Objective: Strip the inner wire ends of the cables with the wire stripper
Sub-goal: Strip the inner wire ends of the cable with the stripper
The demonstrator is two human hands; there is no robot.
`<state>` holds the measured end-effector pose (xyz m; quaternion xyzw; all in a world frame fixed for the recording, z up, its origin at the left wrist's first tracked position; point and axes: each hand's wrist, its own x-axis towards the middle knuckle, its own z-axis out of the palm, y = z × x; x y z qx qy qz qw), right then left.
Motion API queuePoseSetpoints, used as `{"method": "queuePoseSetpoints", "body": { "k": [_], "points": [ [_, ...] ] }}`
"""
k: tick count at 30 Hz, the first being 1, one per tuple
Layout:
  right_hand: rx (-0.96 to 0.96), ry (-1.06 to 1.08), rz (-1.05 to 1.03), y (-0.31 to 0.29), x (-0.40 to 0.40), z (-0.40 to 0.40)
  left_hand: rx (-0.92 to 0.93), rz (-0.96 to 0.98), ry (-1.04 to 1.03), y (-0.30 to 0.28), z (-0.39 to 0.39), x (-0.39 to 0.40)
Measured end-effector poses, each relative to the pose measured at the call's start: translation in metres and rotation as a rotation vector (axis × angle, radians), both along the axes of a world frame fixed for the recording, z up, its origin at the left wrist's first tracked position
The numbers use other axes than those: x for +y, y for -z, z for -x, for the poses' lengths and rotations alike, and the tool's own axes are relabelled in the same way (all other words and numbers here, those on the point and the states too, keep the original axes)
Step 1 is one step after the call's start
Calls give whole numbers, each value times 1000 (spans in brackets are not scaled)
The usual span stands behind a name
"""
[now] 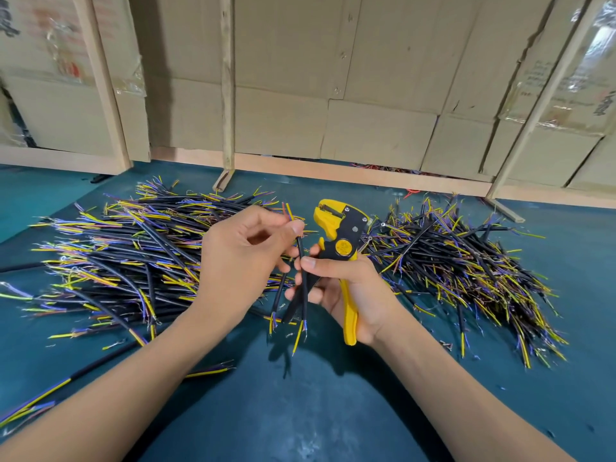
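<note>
- Two hands busy: left hand [246,251] pinches cable [301,261] top; right hand [346,288] grips stripper [343,241], thumb steadying cable.
- Cable light, bendy; hold jacket near ends.

Two hands [240,258], one wire stripper [343,235], two heaps of cables [133,248], several cardboard boxes [376,138].

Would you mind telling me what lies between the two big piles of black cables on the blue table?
In the head view, both hands: the left hand pinches a cable, and the right hand grips the yellow wire stripper. Below them is bare blue table.
</note>
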<state>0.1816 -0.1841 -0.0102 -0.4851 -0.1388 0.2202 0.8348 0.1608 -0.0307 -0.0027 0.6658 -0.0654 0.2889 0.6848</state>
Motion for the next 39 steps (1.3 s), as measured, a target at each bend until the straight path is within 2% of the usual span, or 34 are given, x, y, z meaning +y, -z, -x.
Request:
{"method": "queuePoseSetpoints", "body": {
  "k": [9,17,22,29,33,35,37,39],
  "points": [
    [-2,67,0,-4,-1,1,83,203,50,-4,2,-4],
    [-83,61,33,-1,4,1,101,221,141,-5,0,-4],
    [-112,80,34,1,6,2,40,40,-18,-2,-1,-1],
    [-49,131,-48,1,6,2,-27,34,-44,-1,5,-6],
    [69,44,-104,-1,5,4,-123,-205,-44,-2,8,-3],
    [69,-4,-81,-1,3,3,-167,-312,-9,-3,6,2],
    [10,-67,30,-2,1,4,-132,-449,33,-3,3,7],
    [-57,-123,152,-3,-1,5,-15,-534,123,-2,-1,11]
  ]
}}
